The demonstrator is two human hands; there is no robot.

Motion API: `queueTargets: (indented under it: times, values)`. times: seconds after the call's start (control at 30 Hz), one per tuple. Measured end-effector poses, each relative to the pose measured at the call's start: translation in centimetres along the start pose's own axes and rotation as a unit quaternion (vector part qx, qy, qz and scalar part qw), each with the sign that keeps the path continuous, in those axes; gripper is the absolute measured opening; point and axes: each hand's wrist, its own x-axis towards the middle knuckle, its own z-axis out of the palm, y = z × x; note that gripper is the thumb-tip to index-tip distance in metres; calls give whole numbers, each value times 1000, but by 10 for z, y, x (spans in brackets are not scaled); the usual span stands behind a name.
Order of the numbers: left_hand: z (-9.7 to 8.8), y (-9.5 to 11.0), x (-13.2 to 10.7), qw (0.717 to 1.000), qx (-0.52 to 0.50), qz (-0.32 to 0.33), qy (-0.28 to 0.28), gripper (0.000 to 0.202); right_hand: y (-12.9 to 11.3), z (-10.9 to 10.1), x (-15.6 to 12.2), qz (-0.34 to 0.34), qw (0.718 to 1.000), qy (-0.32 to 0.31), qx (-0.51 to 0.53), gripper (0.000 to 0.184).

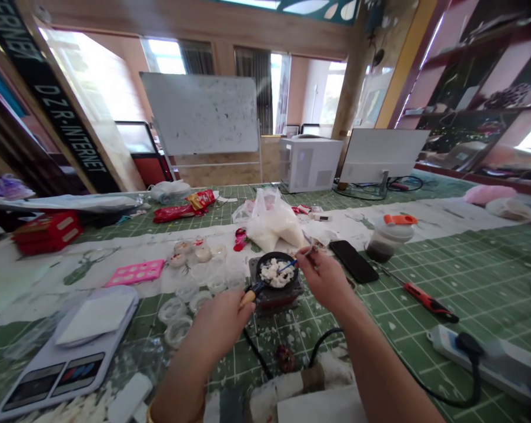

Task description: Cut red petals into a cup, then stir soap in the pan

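A small black frying pan (pixel 276 255) rests on a little dark hot plate (pixel 283 301) near the middle of the table. White crumbly chunks (pixel 274 274) lie in the pan. My left hand (pixel 227 317) is closed around the pan's wooden handle (pixel 247 298). On the pan's right side, my right hand (pixel 320 273) pinches a thin blue stick (pixel 290 264), whose lower end reaches into the white chunks. Just behind the pan stands a clear plastic bag (pixel 274 222) of white material. Several small clear cups (pixel 188 291) are grouped left of the pan.
A kitchen scale (pixel 77 346) and a pink mould (pixel 135 272) are at left. To the right lie a phone (pixel 354 261), a lidded jar (pixel 388 238), a red-handled screwdriver (pixel 430 301) and a power strip (pixel 490 358). Black cables (pixel 256 352) cross the front area.
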Motion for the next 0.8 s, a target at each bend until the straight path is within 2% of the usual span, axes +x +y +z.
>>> queueTargets:
  times: [0.13,0.3,0.43,0.53,0.6,0.7,0.77,0.8]
  values:
    - [1,-1,3,1000,9,-12,9,30,0,-2,-3,5,1000,25,11,26]
    - [4,1,4,1000,13,-9,20,35,-9,-2,-6,-30,1000,-6,1,24]
    - [4,3,4,1000,16,-15,12,38,-9,-5,-9,-9,1000,21,11,25]
    - [3,5,4,999,24,-23,9,39,-8,-14,-10,4,1000,6,26,26]
    - [2,6,4,999,25,-24,5,39,-7,-30,-11,24,998,45,37,28]
    - [2,8,4,999,23,-28,-5,39,2,-69,-15,48,978,202,24,32]
    - [2,9,5,999,21,-25,-18,39,15,-100,-24,66,970,232,-38,33]
    - [2,8,6,999,23,-23,-20,40,24,-115,-31,91,966,217,-103,33]
